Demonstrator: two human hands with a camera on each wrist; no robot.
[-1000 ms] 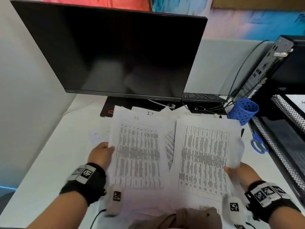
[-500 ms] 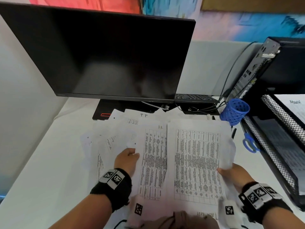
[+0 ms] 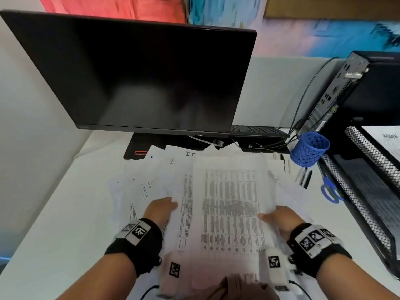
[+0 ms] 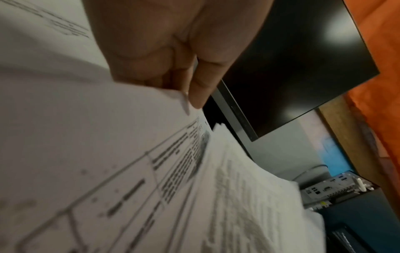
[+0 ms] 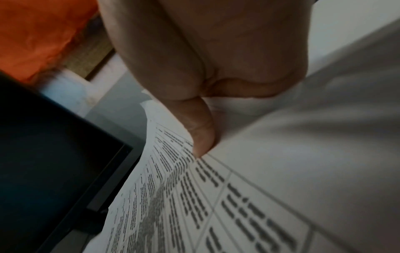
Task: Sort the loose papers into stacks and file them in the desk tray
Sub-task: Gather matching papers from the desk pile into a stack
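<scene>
Desk: white desk top (image 3: 54, 213), grey partition behind it, painted red and blue wall above.
Monitor: big black screen (image 3: 140, 72), off, standing at the desk's back edge; also seen in the left wrist view (image 4: 292, 68) and the right wrist view (image 5: 54, 162).
Loose papers: spread (image 3: 138, 187) over the middle of the desk, overlapping, running from the monitor base toward the near edge; print too blurred to read.
Held sheets: printed table pages (image 3: 229, 204) lifted over the spread, one page on top, a second edge showing at its left side.
Left hand: left hand (image 3: 160, 210) grips the left edge of the held sheets; wrist view shows the thumb on top of the page (image 4: 129, 162), pinching, other fingers hidden below.
Right hand: right hand (image 3: 281, 219) grips the right edge of the same sheets; wrist view shows the thumb (image 5: 201, 130) pressed on the printed page (image 5: 205, 205), fingers under it out of sight.
Wrist gear: black bands with square marker tags on both wrists.
Desk tray: black mesh tray (image 3: 368, 191) at the desk's right edge, two levels, a sheet already lying in the upper one.
Pen cup: blue perforated cup (image 3: 309, 149) at the back right, just beside the tray.
Scissors: blue-handled pair (image 3: 330, 189) lying flat between the papers and the tray.
Pens: dark pens (image 3: 305, 177) on the desk near the cup.
Computer: black case (image 3: 357, 94) at the back right corner, cables running from its rear.
Keyboard: black, partly tucked behind the monitor base (image 3: 257, 131).
</scene>
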